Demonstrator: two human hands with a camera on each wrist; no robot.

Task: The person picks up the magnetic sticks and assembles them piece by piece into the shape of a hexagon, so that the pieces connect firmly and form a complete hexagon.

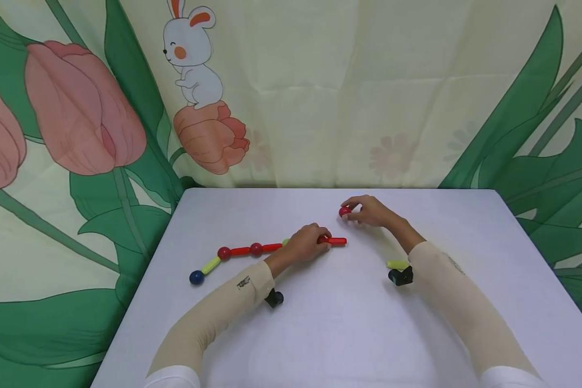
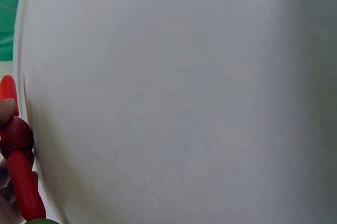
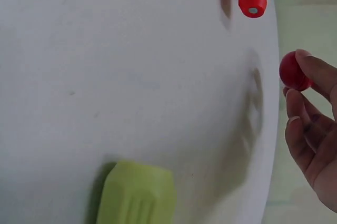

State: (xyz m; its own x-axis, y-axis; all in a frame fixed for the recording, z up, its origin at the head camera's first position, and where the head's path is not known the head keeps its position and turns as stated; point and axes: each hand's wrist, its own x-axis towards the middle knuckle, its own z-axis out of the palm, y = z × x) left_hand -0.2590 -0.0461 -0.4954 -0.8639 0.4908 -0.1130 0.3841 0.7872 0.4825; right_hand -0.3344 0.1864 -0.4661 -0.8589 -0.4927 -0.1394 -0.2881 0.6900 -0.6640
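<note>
A chain of toy magnetic sticks and balls lies across the table, running from a blue ball (image 1: 196,277) through a yellow-green stick (image 1: 210,265) and a red ball (image 1: 224,253) to a red end stick (image 1: 338,241). Near its right end, my left hand (image 1: 306,243) grips the chain at a red ball (image 2: 16,135), hiding part of it in the head view. A metal dot shows on the end stick's tip in the right wrist view. Between thumb and fingertips my right hand (image 1: 372,212) pinches a loose red ball (image 3: 294,71), apart from the chain.
A loose yellow-green stick (image 1: 397,264) lies by the right forearm. Black wrist cameras hang under both sleeves. The white table (image 1: 330,334) ends at a printed curtain (image 1: 310,108) behind.
</note>
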